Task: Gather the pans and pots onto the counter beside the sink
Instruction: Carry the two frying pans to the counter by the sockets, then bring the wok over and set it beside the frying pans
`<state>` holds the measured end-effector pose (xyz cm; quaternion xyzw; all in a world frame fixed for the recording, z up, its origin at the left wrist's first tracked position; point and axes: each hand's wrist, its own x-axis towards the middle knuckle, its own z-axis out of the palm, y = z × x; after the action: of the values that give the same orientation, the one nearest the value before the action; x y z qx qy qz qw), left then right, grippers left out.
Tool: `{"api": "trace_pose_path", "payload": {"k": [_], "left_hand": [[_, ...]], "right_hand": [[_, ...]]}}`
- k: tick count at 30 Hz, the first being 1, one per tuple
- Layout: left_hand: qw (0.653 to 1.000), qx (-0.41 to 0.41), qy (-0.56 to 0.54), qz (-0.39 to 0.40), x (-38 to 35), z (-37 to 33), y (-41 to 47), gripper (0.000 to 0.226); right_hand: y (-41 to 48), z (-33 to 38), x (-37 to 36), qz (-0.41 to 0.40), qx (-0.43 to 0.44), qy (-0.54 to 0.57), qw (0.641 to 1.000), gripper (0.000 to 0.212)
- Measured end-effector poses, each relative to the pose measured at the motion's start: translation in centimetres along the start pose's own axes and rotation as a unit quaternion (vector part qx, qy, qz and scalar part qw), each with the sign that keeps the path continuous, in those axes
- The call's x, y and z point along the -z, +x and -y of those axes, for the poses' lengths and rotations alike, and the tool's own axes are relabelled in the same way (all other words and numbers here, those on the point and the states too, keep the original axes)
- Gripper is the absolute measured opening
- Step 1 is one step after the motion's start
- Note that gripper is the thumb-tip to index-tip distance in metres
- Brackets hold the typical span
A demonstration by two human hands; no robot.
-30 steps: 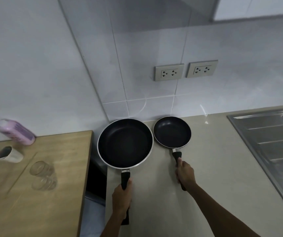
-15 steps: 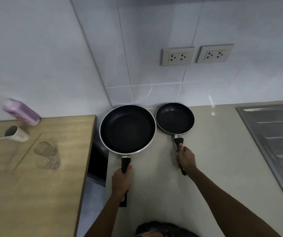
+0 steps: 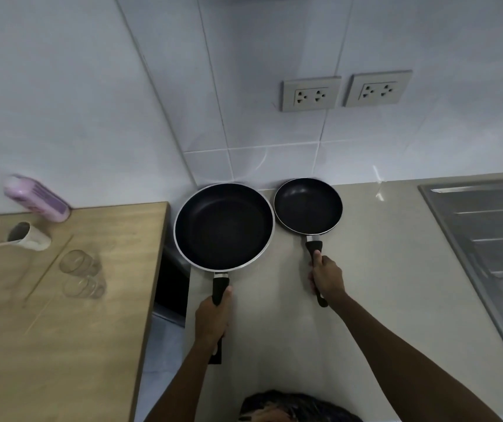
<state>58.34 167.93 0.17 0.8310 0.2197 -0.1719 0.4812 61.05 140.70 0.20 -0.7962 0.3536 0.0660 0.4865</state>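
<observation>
1. While both pans sat side by side at the back of the beige stone desk [image 3: 396,269], close to the white tiled wall, each handle was in a hand.
2. Left hand [image 3: 213,318]: grip closed around the black handle of the large black non-stick frying pan with silver rim [image 3: 224,226]. This pan lay at the desk's left edge, its rim overhanging the gap toward the wooden table [image 3: 61,330].
3. Right hand [image 3: 326,278]: grip closed around the black handle of the small black non-stick frying pan [image 3: 308,206], thumb laid along the top. The two rims were just beside each other; contact could not be told.
4. The stainless steel sink [image 3: 487,239] was well apart to the right, with bare desk between.
5. Judgement: setting-down step, both pans appeared to rest flat on the desk.
6. Next move would call for opening both grips and withdrawing without dragging the handles; the large pan may first need nudging right, off the edge.
</observation>
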Motion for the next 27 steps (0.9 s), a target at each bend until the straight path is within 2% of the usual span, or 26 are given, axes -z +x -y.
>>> {"api": "trace_pose_path", "payload": {"k": [8,13,16,19,21,23,27], "left_hand": [[1.000,-0.001,0.020,0.002,0.2,-0.2,-0.3,0.055],[0.999,-0.016,0.049,-0.001,0.4,0.3,-1.4,0.049],[0.996,-0.036,0.080,0.010,0.5,0.6,-2.4,0.051],[0.993,-0.051,0.109,0.010,0.1,1.0,-3.5,0.067],[0.966,-0.090,0.238,-0.036,0.0,1.0,-4.7,0.077],[0.924,-0.170,0.336,-0.061,-0.3,0.6,-6.2,0.078],[0.848,-0.331,0.413,-0.019,-2.5,0.0,-8.5,0.071]], "right_hand": [[-0.5,0.4,0.9,0.026,0.006,-0.021,0.999,0.052],[-2.1,-0.1,1.7,0.032,0.019,-0.003,0.999,0.040],[-3.6,-0.7,2.3,0.024,0.053,-0.086,0.995,0.037],[-5.8,-1.6,3.1,0.023,0.065,-0.144,0.987,0.039],[-7.5,-2.3,3.6,0.019,0.075,-0.173,0.982,0.042],[-9.2,-3.4,4.1,0.009,0.097,-0.197,0.976,0.045],[-12.9,-6.8,5.2,-0.017,0.146,-0.271,0.951,0.050]]}}
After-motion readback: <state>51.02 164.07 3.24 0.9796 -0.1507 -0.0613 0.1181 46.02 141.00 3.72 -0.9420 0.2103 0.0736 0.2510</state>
